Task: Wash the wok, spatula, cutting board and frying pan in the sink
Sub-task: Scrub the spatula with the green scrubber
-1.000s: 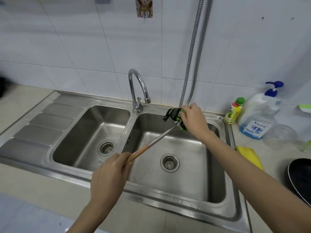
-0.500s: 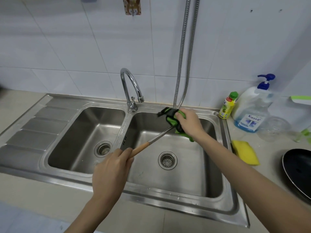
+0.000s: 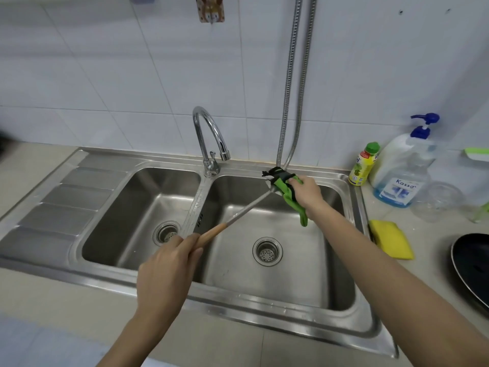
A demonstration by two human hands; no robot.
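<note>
Left hand [image 3: 169,263] fisted on wooden handle of spatula [image 3: 246,210]. Right hand [image 3: 307,193] clamps green cloth [image 3: 287,193] round blade. Light, stiff, likely slippery; handle safest hold.

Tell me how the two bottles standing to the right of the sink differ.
The pump bottle is much larger than the small yellow bottle. The pump bottle is clear, holds blue liquid low down and has a blue pump on top; the small yellow bottle is opaque with a green screw cap. Both stand upright on the counter by the tiled wall, side by side.
</note>
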